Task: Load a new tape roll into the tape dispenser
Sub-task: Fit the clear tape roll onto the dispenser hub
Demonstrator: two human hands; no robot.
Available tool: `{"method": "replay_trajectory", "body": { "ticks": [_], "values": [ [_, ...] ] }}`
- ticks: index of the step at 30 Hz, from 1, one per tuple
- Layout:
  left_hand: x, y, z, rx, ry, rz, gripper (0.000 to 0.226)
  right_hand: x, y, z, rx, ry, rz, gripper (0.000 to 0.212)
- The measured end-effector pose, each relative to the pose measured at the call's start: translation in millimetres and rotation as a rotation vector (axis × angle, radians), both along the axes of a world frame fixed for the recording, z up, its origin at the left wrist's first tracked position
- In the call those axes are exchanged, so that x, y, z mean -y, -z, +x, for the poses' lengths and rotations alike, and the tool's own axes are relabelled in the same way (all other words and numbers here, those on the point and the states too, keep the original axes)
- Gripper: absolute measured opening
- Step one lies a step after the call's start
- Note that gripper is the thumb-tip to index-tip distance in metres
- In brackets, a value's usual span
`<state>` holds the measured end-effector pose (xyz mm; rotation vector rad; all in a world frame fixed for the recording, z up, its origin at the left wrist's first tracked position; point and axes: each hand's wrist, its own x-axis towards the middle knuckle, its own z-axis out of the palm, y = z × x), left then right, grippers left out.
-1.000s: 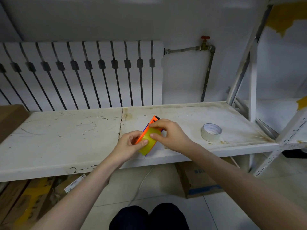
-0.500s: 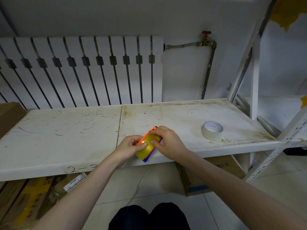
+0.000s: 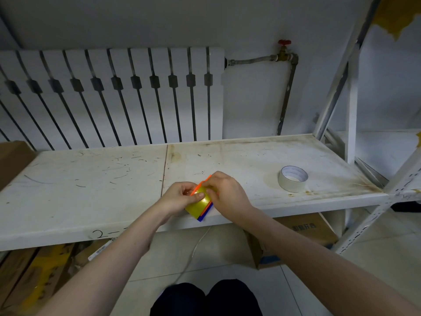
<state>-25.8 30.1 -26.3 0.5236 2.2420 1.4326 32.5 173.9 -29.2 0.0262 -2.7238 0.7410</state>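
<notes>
Both hands hold an orange and blue tape dispenser [image 3: 206, 209] with a yellowish tape roll [image 3: 197, 205] in it, over the front edge of the white shelf [image 3: 91, 190]. My left hand [image 3: 178, 197] grips the roll from the left, thumb pressed on its face. My right hand [image 3: 227, 193] grips the dispenser's orange frame from the right, fingers hiding its upper part. A second, whitish tape roll [image 3: 292, 179] lies flat on the shelf to the right, apart from both hands.
A white radiator [image 3: 114, 94] stands behind the shelf, with a pipe and red valve [image 3: 284, 43] at its right. A shelf upright [image 3: 350, 110] rises at the right. Cardboard boxes [image 3: 303, 231] sit on the floor under the shelf; another box [image 3: 11, 160] is at far left.
The dispenser with the roll has come down and closer to the shelf's front edge, and both hands shifted with it. The whitish roll has not moved.
</notes>
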Motion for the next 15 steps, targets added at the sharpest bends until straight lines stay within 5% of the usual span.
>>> {"method": "replay_trajectory", "body": {
  "ticks": [6,15],
  "values": [
    [3,-6,-6,0.118,-0.078,-0.013,0.022,-9,14,-6,0.31,-0.03,-0.342,0.068],
    [-7,-7,-12,0.229,-0.345,-0.043,0.023,3,28,-7,0.135,-0.051,-0.26,0.054]
  ]
}}
